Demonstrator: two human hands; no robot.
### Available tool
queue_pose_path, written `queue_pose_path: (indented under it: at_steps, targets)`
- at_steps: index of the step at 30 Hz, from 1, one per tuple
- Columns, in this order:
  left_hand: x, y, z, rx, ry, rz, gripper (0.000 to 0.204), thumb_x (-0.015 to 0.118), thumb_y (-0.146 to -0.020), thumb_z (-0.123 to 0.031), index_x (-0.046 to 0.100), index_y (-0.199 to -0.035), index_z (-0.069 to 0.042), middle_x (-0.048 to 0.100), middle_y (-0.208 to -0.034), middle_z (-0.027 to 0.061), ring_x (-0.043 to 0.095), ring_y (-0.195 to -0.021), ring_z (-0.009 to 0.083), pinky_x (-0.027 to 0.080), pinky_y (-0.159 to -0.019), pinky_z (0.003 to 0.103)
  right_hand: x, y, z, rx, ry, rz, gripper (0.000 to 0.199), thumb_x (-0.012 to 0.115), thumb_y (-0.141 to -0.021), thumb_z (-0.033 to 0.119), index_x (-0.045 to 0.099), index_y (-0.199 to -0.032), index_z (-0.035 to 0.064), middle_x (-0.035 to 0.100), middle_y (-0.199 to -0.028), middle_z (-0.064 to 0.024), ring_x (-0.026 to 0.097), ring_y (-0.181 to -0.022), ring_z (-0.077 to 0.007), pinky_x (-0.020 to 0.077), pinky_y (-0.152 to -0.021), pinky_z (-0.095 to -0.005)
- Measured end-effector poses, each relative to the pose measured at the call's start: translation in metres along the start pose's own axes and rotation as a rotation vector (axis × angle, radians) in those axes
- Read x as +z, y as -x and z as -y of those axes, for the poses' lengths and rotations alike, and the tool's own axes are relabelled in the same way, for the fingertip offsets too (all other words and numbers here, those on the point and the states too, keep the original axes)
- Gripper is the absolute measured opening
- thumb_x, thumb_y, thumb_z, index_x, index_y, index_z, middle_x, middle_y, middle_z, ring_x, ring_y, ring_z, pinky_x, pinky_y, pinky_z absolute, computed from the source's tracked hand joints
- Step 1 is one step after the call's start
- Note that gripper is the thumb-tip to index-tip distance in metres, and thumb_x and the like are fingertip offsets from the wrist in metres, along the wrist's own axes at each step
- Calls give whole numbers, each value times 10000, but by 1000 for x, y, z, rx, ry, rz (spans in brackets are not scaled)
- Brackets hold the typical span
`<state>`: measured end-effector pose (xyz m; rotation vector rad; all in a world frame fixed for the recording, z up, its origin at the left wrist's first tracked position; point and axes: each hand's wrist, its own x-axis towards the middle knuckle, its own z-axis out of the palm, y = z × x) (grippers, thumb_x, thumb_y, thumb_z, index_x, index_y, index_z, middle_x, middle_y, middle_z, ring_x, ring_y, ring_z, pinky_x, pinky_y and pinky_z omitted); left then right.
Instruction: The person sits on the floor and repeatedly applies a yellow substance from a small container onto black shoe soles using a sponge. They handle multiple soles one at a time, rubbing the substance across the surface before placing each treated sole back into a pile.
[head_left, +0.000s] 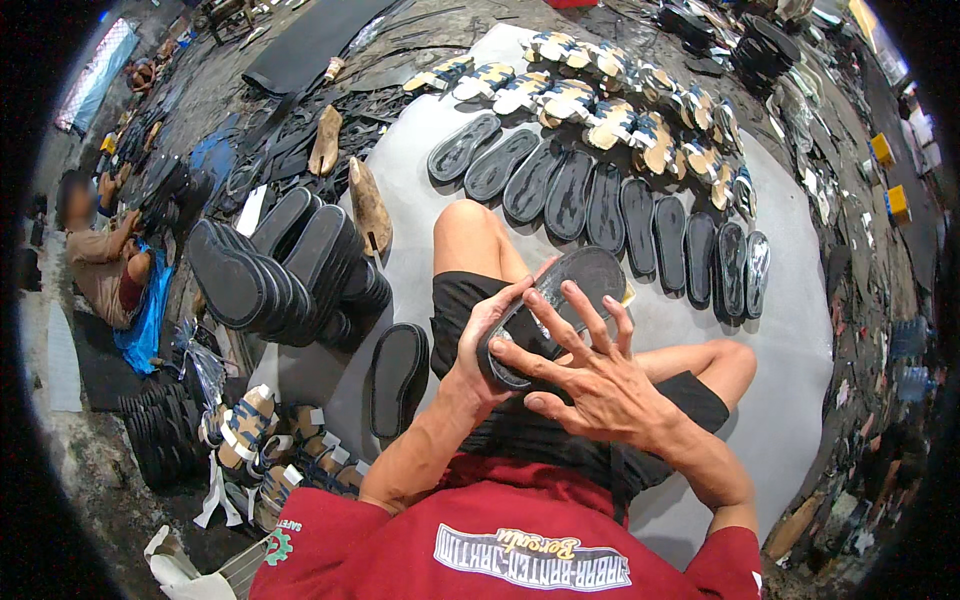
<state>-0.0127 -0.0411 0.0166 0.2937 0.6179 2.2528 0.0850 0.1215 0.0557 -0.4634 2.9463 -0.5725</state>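
A black sandal sole (pixel 597 268) is held tilted above my lap, its upper face shiny in patches. My left hand (pixel 478 340) grips it along the left edge, thumb and fingers closed on the rim. Over the near part of that sole lies my right hand (pixel 605 385), fingers stretched and spread, the fingertips at its surface. Whether they press on it I cannot tell. Beyond my knees, several black soles (pixel 568 195) lie in a curved row, some with glossy wet-looking streaks. A small pile of soles (pixel 397 380) rests left of my lap.
Rows of strapped sandal uppers on lasts (pixel 565 102) stand behind the soles on a grey sheet (pixel 780 385). Stacked black soles (pixel 228 272) and a wooden last (pixel 370 208) are at left, more sandal uppers (pixel 245 428) at lower left. Another person (pixel 105 265) sits far left.
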Motion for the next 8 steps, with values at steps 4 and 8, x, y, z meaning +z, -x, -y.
queue_pose_path:
  at_steps: [4, 8]
  targets:
    - [0, 2, -2, 92, -269, 123, 489, 472, -1138, -245, 490, -1564, -5, 568, -1548, 157, 603, -1384, 241, 535, -1160, 429, 0, -1, -9, -68, 2, -10, 554, 469, -1087, 641, 434, -1629, 533, 179, -1827, -26, 69, -1671, -347, -86, -1276, -630]
    - [16, 2, -18, -49, -476, -188, 486, 387, -1153, -210, 473, -1593, -22, 601, -1511, 149, 663, -1305, 257, 586, -1104, 440, 1, -6, -27, -249, 158, -66, 545, 490, -1077, 650, 464, -1609, 537, 172, -1828, -32, 63, -1675, -352, -64, -1283, -638]
